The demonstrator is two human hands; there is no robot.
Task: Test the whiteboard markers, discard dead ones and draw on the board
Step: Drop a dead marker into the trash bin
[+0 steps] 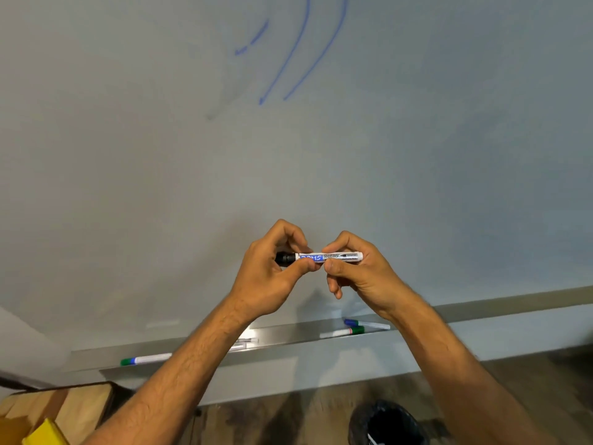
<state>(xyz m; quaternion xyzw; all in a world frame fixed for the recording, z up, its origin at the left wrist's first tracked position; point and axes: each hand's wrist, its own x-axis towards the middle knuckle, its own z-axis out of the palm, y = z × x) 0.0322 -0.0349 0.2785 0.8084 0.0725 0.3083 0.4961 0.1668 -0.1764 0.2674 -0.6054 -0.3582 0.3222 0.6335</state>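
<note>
Progress: testing is looking partly done, judging by the blue curved strokes [301, 53] and a faint grey smear [221, 104] sitting on the pale grey whiteboard [128, 155]; no proper drawing is showing yet.
Marker in hand: a white-barrelled whiteboard marker with a blue label and black cap [319, 256] is lying level in front of the board, above the tray and between both hands.
Left hand: the left hand [272, 271] is pinching the black cap end, thumb and fingers curled round it.
Right hand: the right hand [356, 268] is gripping the white barrel, fingers wrapped over the top.
Step in hand: the cap is sitting on the barrel, so this looks like uncapping or recapping; I cannot tell which.
Waiting markers: a green-capped marker [146, 359] is lying at the left of the long metal tray [282, 335], with a blue-capped marker [365, 324] and another green-capped marker [342, 332] lying crossed at the right.
Discards: a round black bin [385, 422] is standing on the floor below; something pale is showing inside, too small to identify.
Remaining: the tray markers are likely waiting for testing, then the drawing.
</note>
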